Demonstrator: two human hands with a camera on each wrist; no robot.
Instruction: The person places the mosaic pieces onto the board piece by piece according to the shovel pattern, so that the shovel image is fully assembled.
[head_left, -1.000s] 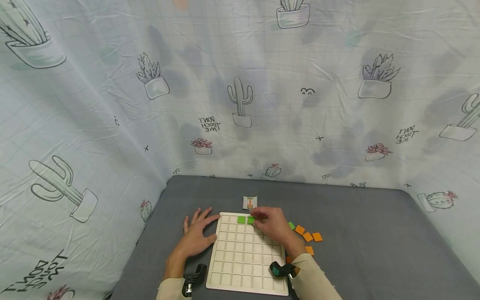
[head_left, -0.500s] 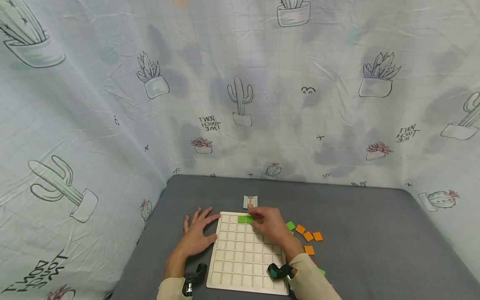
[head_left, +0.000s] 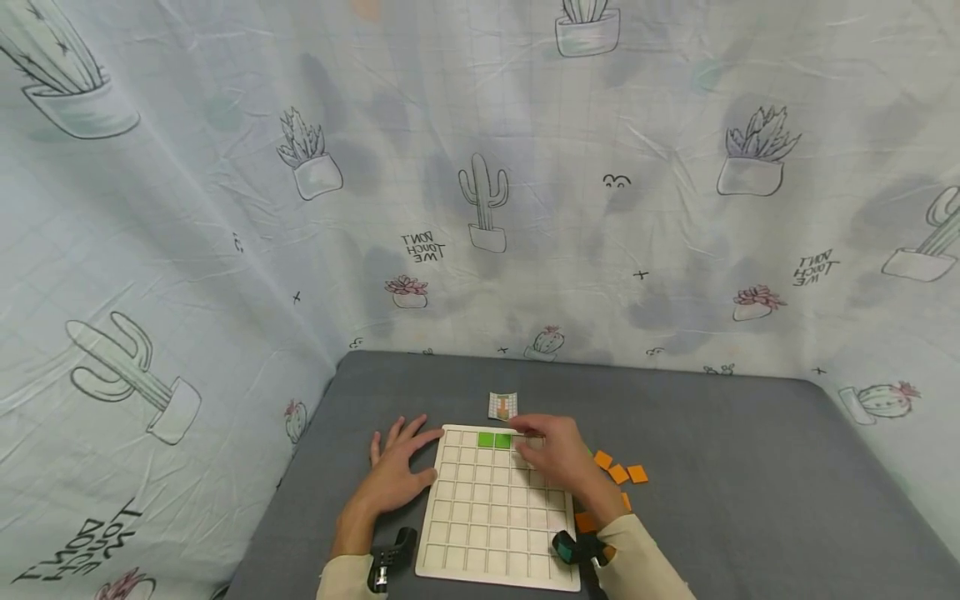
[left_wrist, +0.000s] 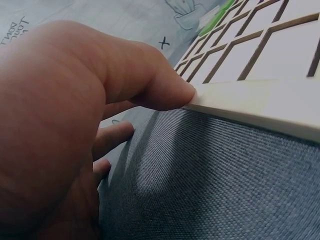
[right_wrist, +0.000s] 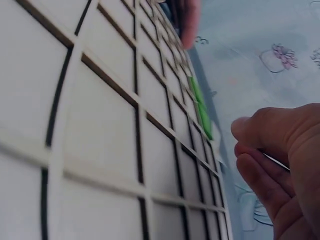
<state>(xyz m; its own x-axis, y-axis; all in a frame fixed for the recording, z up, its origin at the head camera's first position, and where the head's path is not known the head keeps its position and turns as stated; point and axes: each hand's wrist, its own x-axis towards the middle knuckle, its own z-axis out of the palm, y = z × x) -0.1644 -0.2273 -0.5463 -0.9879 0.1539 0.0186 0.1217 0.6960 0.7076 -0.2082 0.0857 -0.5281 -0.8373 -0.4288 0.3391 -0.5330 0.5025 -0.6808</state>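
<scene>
As L fingers touch board, grn tiles, row L-R

Soft light; shadow across grey cloth; right-wrist view blurry.

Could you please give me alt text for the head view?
A person's left hand touches the edge of a pale grid board; the right hand is over it, near two green tiles in the far row. Orange tiles lie to the right.
</scene>
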